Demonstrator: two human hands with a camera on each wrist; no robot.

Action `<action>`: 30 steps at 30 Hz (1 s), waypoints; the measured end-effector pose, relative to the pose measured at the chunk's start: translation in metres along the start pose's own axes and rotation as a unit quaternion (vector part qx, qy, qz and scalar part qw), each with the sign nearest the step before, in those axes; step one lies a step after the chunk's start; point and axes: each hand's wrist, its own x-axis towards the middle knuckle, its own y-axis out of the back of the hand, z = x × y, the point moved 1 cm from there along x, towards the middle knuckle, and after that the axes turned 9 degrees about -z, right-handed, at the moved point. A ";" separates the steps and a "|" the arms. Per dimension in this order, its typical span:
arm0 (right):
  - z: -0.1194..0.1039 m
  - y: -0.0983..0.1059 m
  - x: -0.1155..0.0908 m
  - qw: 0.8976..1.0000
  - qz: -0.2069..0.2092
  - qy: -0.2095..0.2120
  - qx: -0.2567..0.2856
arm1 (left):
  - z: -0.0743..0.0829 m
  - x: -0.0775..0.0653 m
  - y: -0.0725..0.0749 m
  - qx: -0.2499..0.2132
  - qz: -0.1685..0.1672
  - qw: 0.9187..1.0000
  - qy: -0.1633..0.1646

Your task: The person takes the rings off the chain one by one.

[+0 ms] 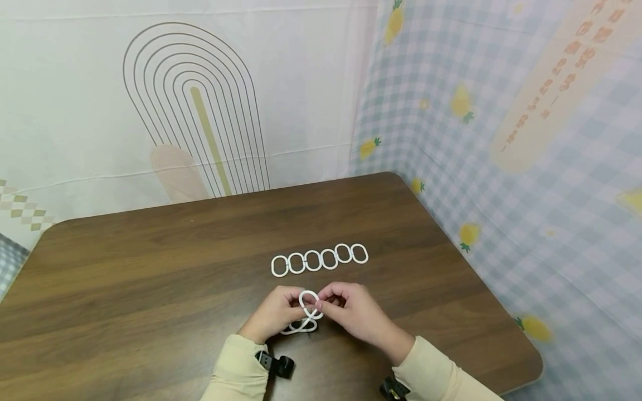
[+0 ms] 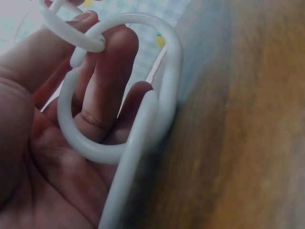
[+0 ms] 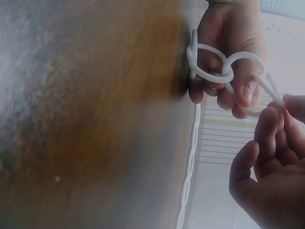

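Note:
A short chain of white plastic oval rings [image 1: 308,293] is held between the two hands above the table. My left hand [image 1: 275,313] pinches one ring with thumb and fingers, while linked rings [image 1: 296,332] hang below it. In the left wrist view, a ring with a narrow split [image 2: 174,71] lies across the fingers, hooked through other rings at top and bottom. From the right, my right hand [image 1: 357,313] pinches a ring between thumb and index finger, its other fingers loosely curled. The right wrist view shows the left thumb against the linked rings [image 3: 209,77].
Several more white oval rings [image 1: 313,252] lie side by side in a row on the brown wooden table [image 1: 150,278], beyond the hands. A patterned curtain [image 1: 321,83] hangs behind the table and a checked one [image 1: 481,167] along its right side.

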 end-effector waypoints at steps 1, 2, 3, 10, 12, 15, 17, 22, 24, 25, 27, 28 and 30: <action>0.000 0.000 0.000 1.000 0.001 0.006 -0.003 | 0.000 0.000 0.000 0.002 -0.001 1.000 -0.002; -0.001 -0.001 -0.001 1.000 0.002 0.012 -0.006 | 0.000 0.000 0.000 0.003 -0.002 1.000 -0.003; -0.001 -0.001 -0.001 1.000 0.003 0.014 -0.010 | 0.000 0.000 0.000 0.006 -0.003 1.000 -0.004; -0.005 -0.002 -0.004 0.999 0.005 0.038 -0.024 | -0.001 0.000 0.002 0.030 -0.003 1.000 -0.003; -0.005 -0.002 -0.005 0.999 0.006 0.044 -0.027 | -0.001 0.000 0.002 0.033 -0.004 0.999 -0.003; -0.005 -0.003 -0.006 0.998 0.010 0.058 -0.035 | 0.000 -0.001 0.002 0.037 -0.003 0.999 -0.003; -0.005 -0.003 -0.006 0.997 0.012 0.069 -0.037 | 0.000 -0.001 0.003 0.040 -0.001 0.999 -0.001; -0.007 -0.004 -0.007 0.995 0.016 0.091 -0.043 | 0.001 -0.001 0.004 0.045 0.003 0.999 0.015; -0.008 -0.005 -0.007 0.994 0.018 0.096 -0.050 | 0.002 -0.001 0.003 0.044 0.004 0.999 0.020; -0.008 -0.005 -0.008 0.994 0.019 0.099 -0.053 | 0.003 -0.001 0.003 0.040 0.004 0.999 0.022; -0.010 -0.005 -0.009 0.993 0.022 0.103 -0.061 | 0.003 -0.002 0.003 0.032 0.002 0.999 0.024; -0.010 -0.006 -0.010 0.992 0.023 0.108 -0.066 | 0.003 -0.002 0.002 0.027 0.000 0.999 0.025; -0.011 -0.006 -0.011 0.990 0.026 0.118 -0.073 | 0.004 -0.002 0.002 0.021 -0.001 0.999 0.025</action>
